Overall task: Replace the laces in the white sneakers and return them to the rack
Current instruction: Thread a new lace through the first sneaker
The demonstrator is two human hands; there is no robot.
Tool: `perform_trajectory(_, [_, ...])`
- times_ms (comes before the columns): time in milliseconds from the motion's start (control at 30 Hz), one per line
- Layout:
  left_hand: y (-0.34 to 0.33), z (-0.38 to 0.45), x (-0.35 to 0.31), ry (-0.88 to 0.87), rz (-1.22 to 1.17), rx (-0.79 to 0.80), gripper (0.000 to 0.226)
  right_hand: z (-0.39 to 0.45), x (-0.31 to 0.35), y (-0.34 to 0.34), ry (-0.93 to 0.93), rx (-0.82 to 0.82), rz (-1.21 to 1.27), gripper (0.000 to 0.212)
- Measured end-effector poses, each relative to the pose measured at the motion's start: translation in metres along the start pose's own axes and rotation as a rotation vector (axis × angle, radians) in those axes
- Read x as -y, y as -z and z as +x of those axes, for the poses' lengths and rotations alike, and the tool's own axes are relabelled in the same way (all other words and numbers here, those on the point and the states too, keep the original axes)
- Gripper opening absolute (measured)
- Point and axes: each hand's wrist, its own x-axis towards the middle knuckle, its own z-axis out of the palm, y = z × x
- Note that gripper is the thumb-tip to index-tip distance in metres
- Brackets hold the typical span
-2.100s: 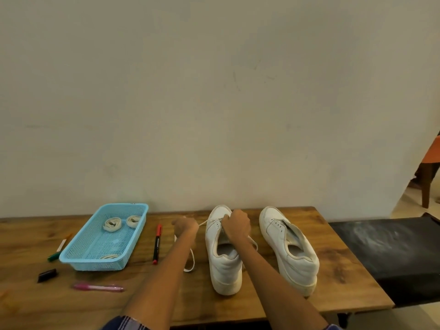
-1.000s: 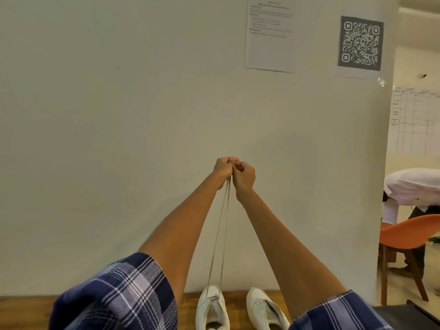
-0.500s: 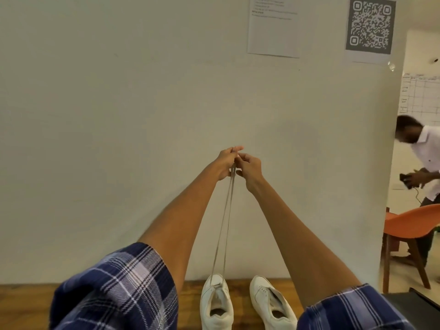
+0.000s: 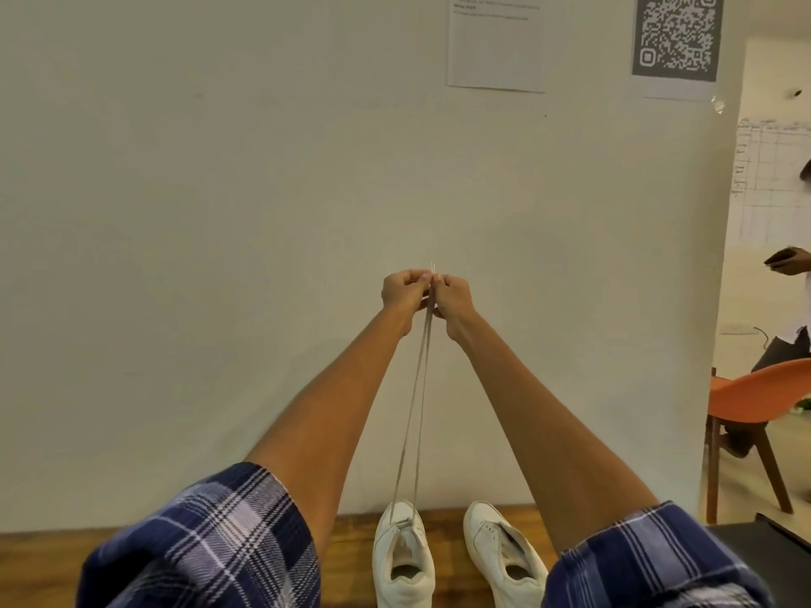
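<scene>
Two sneakers (image 4: 443,559) on wooden table (image 4: 39,559)

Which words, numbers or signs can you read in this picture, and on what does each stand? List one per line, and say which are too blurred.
Paper sheet on the wall: a few printed lines at its top, too small and blurred to read.
QR code on a second wall sheet: a code pattern, no readable words.
Chart on the far wall: a grid with entries, too blurred to read.
Sneakers, sleeves: no text visible.
</scene>
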Motion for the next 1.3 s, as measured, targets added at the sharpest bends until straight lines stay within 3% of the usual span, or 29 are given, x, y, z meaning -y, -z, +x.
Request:
perform_trajectory(200, [0.008, 0.003, -0.001, -0.049, -0.030, -0.054, 0.019, 0.005, -0.009, -0.003, 0.066, -0.053, 0.003, 0.030])
perform_trajectory(400, [0.005, 0.007, -0.003, -0.158, 0.126, -0.138, 0.014, 0.007, -0.008, -0.003, 0.084, -0.114, 0.035, 0.013])
perform_trajectory(800, [-0.008, 0.002, -0.001, -0.166, 0.150, -0.189, 0.012, 0.005, -0.008, -0.004, 0.056, -0.322, 0.106, 0.013])
perform_trajectory(1300, [-0.011, 0.002, -0.004, -0.097, 0.113, -0.164, 0.011, 0.004, -0.002, 0.005, 0.068, -0.255, 0.174, 0.006])
